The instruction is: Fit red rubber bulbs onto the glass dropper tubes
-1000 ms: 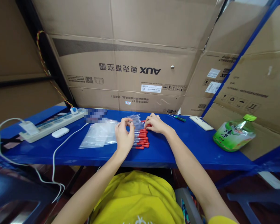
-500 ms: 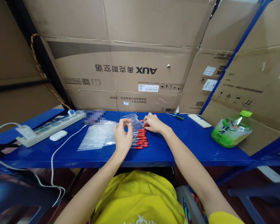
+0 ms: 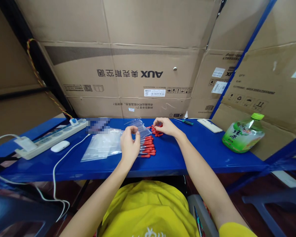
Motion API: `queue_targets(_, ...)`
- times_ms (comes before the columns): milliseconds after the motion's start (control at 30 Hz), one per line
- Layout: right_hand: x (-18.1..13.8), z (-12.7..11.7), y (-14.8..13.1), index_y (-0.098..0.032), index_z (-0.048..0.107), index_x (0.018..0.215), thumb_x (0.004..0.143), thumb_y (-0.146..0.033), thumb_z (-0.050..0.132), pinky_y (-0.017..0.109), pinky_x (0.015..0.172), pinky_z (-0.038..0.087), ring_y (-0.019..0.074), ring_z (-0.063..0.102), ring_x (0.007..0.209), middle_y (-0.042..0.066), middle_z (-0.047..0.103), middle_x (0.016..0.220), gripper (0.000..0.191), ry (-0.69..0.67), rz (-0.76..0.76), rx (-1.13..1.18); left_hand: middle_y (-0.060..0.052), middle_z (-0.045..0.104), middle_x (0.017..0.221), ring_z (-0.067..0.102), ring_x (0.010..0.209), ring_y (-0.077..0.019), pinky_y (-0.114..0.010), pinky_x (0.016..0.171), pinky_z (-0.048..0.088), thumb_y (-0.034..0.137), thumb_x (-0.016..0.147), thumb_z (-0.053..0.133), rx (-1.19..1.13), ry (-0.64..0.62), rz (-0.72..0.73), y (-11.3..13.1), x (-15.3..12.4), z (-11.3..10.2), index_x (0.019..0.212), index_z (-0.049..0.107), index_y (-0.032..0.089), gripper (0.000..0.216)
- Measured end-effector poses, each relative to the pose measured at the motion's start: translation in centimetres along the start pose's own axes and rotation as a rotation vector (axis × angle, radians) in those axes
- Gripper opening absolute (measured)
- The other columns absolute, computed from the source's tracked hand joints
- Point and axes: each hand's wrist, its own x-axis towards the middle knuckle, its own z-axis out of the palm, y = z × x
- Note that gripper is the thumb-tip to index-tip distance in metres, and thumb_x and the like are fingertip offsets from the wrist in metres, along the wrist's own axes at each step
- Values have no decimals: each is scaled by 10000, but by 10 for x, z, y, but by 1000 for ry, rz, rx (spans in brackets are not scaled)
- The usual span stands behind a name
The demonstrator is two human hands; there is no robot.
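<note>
A row of clear droppers with red rubber bulbs (image 3: pixel 148 145) lies side by side on the blue table (image 3: pixel 199 154). My left hand (image 3: pixel 129 144) rests at the left end of the row, fingers curled and pinched on the clear tubes. My right hand (image 3: pixel 165 126) is further back, fingers bent down onto a small heap of loose red bulbs (image 3: pixel 157 132). A stack of clear plastic bags (image 3: pixel 102 146) lies just left of my left hand.
A white power strip (image 3: pixel 48 139) with a plugged charger and white cable runs along the left. A white earbud case (image 3: pixel 60 146) lies beside it. A green tea bottle (image 3: pixel 243 136), a white phone (image 3: pixel 209 125) and a small screwdriver (image 3: pixel 187 122) sit at right. Cardboard boxes (image 3: pixel 128 75) wall the back.
My right hand has shifted slightly back and right, onto the loose red bulbs behind the row. My left hand stays at the tubes. The camera has tilted a little.
</note>
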Motion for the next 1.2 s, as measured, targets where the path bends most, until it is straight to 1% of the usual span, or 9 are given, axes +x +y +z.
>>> queue_targets(100,-2,1,3,-218,805,941,841,-169,718,360,910,469,236,618,995,52,775,992,141,-49,-22,-162,-65,713,1069,675,1039,-245,-401,947,516,207,960,549,23,-51,23,-4,0,2,1065,601,216,118)
queue_targets(200,-3,5,2,-257,835,973,869,-223,769,423,1003,436,283,543,1183,77,746,1189,128,-120,-48,-289,-70,715,1072,674,1047,-254,-422,961,517,207,959,543,30,-74,29,-6,0,2,1061,601,219,119)
queue_targets(300,-3,10,-1,-264,835,1029,882,-255,796,463,1017,401,316,480,1261,95,693,1311,152,-154,-17,-390,-75,717,1073,674,1051,-260,-435,966,517,213,961,539,37,-83,25,-6,0,3,1060,601,221,118)
queue_targets(433,-2,15,-4,-235,813,965,939,-249,739,450,983,377,309,470,1246,104,688,1286,79,-183,28,-420,-77,717,1089,673,1069,-269,-444,968,519,229,965,538,41,-95,18,-6,0,3,1062,600,224,115)
queue_targets(500,-2,15,-5,-224,794,944,960,-236,706,435,971,373,297,472,1238,101,690,1269,90,-176,40,-403,-79,715,1096,670,1074,-273,-452,976,517,225,959,538,41,-100,20,-7,0,3,1065,598,223,121)
queue_targets(667,-4,15,-5,-241,789,1038,929,-252,758,442,980,365,311,460,1269,100,678,1315,114,-185,59,-381,-77,714,1094,663,1076,-271,-460,1010,503,227,955,547,51,-115,29,-8,0,4,1075,598,228,131)
queue_targets(833,-5,15,-6,-230,768,934,955,-207,702,453,1000,345,304,469,1258,93,692,1282,74,-181,47,-392,-85,709,1108,654,1087,-278,-458,989,508,228,957,546,58,-127,34,-9,-1,5,1084,601,226,139)
queue_targets(1000,-6,19,-7,-226,745,1008,936,-224,730,452,1007,327,305,462,1251,97,692,1273,74,-201,67,-401,-89,707,1118,642,1102,-286,-465,986,507,244,966,552,72,-146,25,-8,-1,5,1096,617,226,147)
queue_targets(1200,-6,18,-5,-216,723,923,958,-196,695,460,1045,298,281,473,1223,81,701,1216,49,-170,68,-396,-93,701,1133,633,1119,-295,-482,999,503,246,970,545,80,-166,17,-9,-2,6,1104,624,226,157)
